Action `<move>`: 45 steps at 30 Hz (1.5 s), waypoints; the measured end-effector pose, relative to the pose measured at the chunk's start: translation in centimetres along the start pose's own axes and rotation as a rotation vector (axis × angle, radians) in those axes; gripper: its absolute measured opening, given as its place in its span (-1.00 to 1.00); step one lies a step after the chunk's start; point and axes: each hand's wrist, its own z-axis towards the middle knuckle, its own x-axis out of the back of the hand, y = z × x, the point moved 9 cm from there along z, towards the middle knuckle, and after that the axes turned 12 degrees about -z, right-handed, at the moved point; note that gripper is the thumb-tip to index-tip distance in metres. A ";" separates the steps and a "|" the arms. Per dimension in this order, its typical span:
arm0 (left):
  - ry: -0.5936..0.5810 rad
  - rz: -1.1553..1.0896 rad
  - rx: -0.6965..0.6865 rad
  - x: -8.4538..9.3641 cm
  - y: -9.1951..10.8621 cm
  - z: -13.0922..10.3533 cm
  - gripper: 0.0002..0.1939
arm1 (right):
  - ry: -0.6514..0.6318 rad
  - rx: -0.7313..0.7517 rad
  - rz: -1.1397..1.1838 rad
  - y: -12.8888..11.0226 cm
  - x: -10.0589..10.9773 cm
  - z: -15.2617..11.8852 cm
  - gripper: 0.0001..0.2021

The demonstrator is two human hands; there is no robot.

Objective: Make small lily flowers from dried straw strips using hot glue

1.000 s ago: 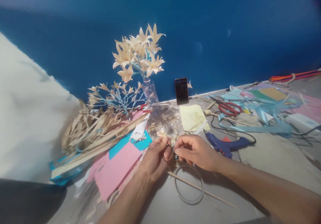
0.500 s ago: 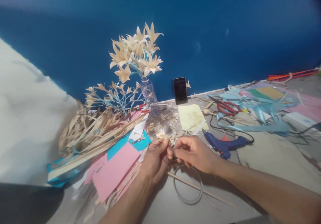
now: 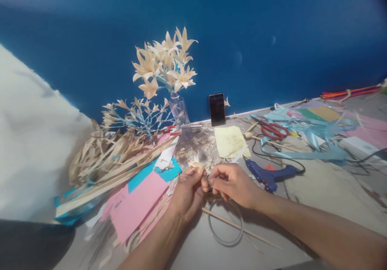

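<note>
My left hand (image 3: 191,185) is closed on a small pale flower (image 3: 197,164), whose petals stick up above the thumb. Right beside it, my right hand (image 3: 231,181) pinches at the flower's lower end with thumb and forefinger; what lies between those fingertips is too small to make out. Both hands meet just over the table. Below them lie a ring of grey wire (image 3: 225,243) and a thin wooden stick (image 3: 250,233) that crosses it.
Pale flowers (image 3: 163,60) stand in a clear bottle (image 3: 180,116) by the blue wall. A phone (image 3: 217,109) leans there. Dried strips (image 3: 90,157) and pink paper (image 3: 139,205) lie left; a blue glue gun (image 3: 269,175), red-handled scissors (image 3: 273,130) and ribbon (image 3: 311,153) lie right.
The flower in my left hand has tilted slightly, and less of its petals shows. Both hands stay close together in nearly the same place.
</note>
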 end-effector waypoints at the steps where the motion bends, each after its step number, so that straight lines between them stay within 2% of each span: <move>1: -0.007 0.001 -0.008 -0.1 0.1 0.0 -0.75 | 0.009 0.008 -0.017 0.0 0.1 0.0 -0.90; 5: -0.010 0.003 -0.055 -0.2 0.7 -0.2 -0.78 | 0.094 0.083 -0.146 -0.8 0.8 -0.2 -0.91; 8: 0.030 0.011 -0.083 0.1 0.9 -0.3 -0.75 | 0.152 0.184 -0.266 -1.7 1.1 -0.3 -0.88; 12: 0.058 0.047 -0.111 0.4 1.2 -0.2 -0.72 | 0.161 0.242 -0.311 -2.2 1.0 -0.4 -0.86; 19: 0.022 0.249 -0.151 0.5 2.2 -0.4 -0.74 | 0.187 0.282 -0.366 -2.5 1.0 -0.9 -0.84; 27: -0.024 0.284 -0.151 0.1 1.8 -0.7 -0.72 | 0.173 0.243 -0.281 -2.3 0.9 -1.0 -0.83; 35: 0.008 0.308 -0.154 0.4 1.5 -0.6 -0.72 | 0.120 0.155 -0.216 -2.5 0.9 -1.0 -0.80; 38: 0.022 0.300 -0.169 0.1 1.7 -0.8 -0.78 | 0.117 0.186 -0.202 -2.9 1.1 -0.9 -0.80; 42: 0.050 0.299 -0.156 0.2 1.7 -0.9 -0.68 | 0.134 0.236 -0.232 -3.0 1.3 -0.7 -0.81; 45: 0.067 0.350 -0.200 0.3 2.1 -1.0 -0.74 | 0.146 0.243 -0.257 -2.5 1.3 -0.4 -0.87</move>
